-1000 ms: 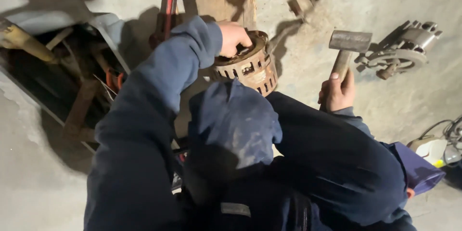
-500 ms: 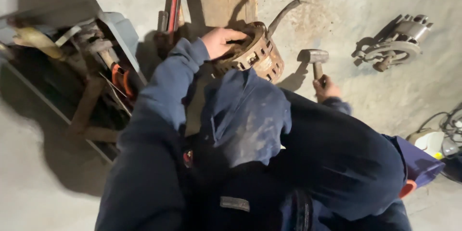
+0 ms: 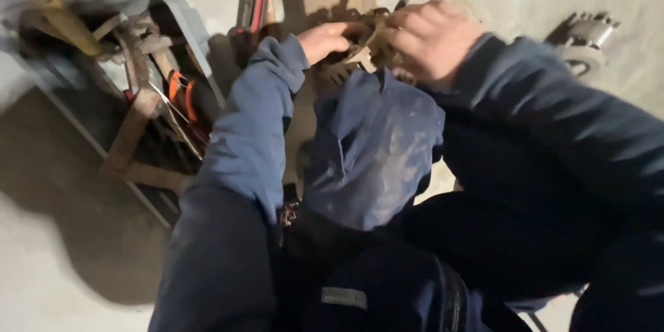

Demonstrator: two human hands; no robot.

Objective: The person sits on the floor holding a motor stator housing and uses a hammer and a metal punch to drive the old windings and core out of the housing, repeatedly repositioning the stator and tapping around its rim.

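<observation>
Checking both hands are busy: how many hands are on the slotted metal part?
2. The left hand grips its left side, the right hand covers its right side. The slotted metal part is mostly hidden between them, above the raised knee.

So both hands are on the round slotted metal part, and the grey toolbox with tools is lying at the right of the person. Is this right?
Not quite. The head view shows the grey toolbox at the person's left, not right. The rest holds: the left hand and right hand both grip the round slotted metal part.
</observation>
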